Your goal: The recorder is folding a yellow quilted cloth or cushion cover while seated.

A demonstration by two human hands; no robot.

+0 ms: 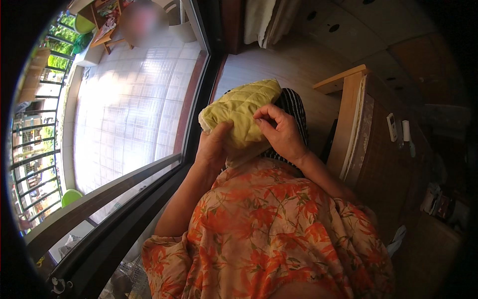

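Observation:
A yellow quilted cloth piece [242, 101] with diamond stitching and a white edge at its left end rests over my lap. My left hand [214, 144] grips its near left side, thumb on top and fingers underneath. Over the cloth's right part is my right hand [280, 130], its thumb and forefinger drawn close together at the yellow surface. Whether something thin, such as a needle or thread, sits between those fingertips is too small to tell. Black-and-white striped fabric [293, 112] covers my legs beneath the cloth.
A dark-framed sliding glass door [190, 149] stands close on my left, with a tiled balcony floor [130, 104] and railing beyond. To my right is a wooden bed frame [345, 112] with a mat, where a white remote control [392, 127] lies. A curtain [267, 22] hangs ahead.

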